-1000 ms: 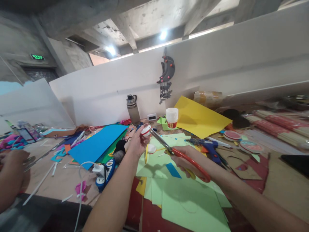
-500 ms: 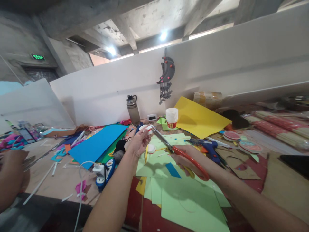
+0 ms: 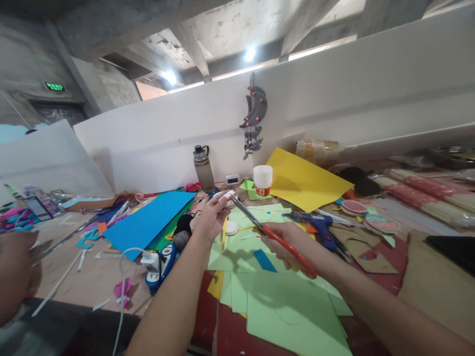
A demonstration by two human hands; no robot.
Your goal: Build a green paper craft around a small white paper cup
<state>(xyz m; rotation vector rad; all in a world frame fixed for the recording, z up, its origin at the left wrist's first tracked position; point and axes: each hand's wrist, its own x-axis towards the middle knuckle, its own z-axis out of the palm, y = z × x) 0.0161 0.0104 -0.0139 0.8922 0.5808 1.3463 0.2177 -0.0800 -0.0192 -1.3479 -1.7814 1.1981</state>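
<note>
My left hand (image 3: 214, 216) is closed, pinching a small white and red piece (image 3: 230, 195) in its fingertips. It looks like part of a paper cup, though the fingers hide some of it. My right hand (image 3: 279, 239) grips red-handled scissors (image 3: 294, 250), their blades pointing up and left. The blade tips meet the edge of the piece, or lie just beside it; I cannot tell which. Below the hands are light green paper sheets (image 3: 293, 316), a blue paper scrap (image 3: 265, 260) and a white round piece (image 3: 231, 228).
A stack of paper cups (image 3: 263, 177) stands behind, beside yellow card (image 3: 308, 180). A blue glue gun (image 3: 325, 231) lies to the right. On the left are blue card (image 3: 150, 220), a power strip (image 3: 160, 272) with its cable, and another person's arm (image 3: 15, 272). A bottle (image 3: 204, 170) stands near the white board.
The scissors have turned in my right hand, so the red handle shows narrower. The white and red piece has tilted slightly in my left fingers. The whole view has shifted a little.
</note>
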